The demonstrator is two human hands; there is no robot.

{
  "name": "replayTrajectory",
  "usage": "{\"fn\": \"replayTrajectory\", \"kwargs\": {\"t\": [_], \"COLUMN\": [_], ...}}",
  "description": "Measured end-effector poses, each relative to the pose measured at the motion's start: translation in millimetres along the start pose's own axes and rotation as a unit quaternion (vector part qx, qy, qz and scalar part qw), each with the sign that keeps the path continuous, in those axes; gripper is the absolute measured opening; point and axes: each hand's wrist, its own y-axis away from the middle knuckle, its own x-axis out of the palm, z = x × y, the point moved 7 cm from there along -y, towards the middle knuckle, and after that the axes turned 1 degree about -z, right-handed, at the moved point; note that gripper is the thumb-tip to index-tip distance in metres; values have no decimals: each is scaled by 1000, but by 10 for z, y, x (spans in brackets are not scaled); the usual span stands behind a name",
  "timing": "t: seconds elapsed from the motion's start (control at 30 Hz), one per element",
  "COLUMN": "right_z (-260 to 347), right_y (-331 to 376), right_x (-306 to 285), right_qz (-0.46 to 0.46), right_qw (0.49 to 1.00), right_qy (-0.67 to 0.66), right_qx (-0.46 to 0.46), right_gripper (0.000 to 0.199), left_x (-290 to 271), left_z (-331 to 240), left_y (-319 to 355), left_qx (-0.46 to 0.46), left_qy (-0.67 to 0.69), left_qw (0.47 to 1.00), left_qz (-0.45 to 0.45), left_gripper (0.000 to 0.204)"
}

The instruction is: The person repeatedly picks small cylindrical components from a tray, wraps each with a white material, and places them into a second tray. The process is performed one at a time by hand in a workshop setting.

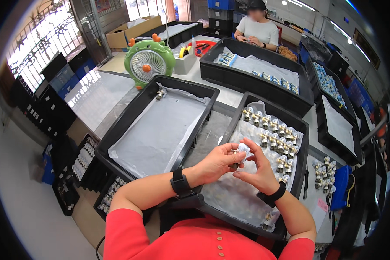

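Over the right-hand black tray [305, 143], both hands meet around a small white-topped figurine [243, 149] with a darker base. My left hand [215, 164] pinches it between thumb and fingers. My right hand [262, 171] curves round its other side, index finger against the white top and thumb lower down. Fingers partly cover the piece, so its details are hidden. Rows of similar figurines [274, 139], white and gold with dark bases, stand on the tray's thin white sheet. To the left, another black tray [112, 145] lined with white sheet holds a single figurine [161, 94] in its far corner.
A green animal-shaped fan [149, 63] stands behind the left tray. Farther back, a black tray [255, 93] holds blue-and-white pieces, and a person [259, 30] sits beyond it. More figurines [324, 173] and a blue box [343, 184] lie on the right. Stacked crates [41, 104] are at left.
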Motion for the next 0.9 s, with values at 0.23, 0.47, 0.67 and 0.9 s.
{"fn": "replayTrajectory", "kwargs": {"t": [0.23, 0.47, 0.67, 0.9], "right_z": [43, 53, 19, -92], "right_y": [35, 53, 101, 36], "right_x": [-30, 119, -51, -38], "right_qz": [2, 41, -8, -30], "right_qw": [997, 959, 978, 988], "right_qy": [-81, -276, -198, -137], "right_qx": [4, 43, 62, 70], "right_gripper": [82, 56, 47, 30], "left_x": [196, 471, 180, -2123], "left_z": [-829, -699, -1051, -1964], "left_y": [337, 480, 350, 33], "left_qx": [172, 312, 294, 105], "left_qy": [-284, -550, -601, -564], "left_qw": [942, 773, 741, 701], "left_qz": [-56, -43, -47, -424], "left_gripper": [58, 63, 40, 30]}}
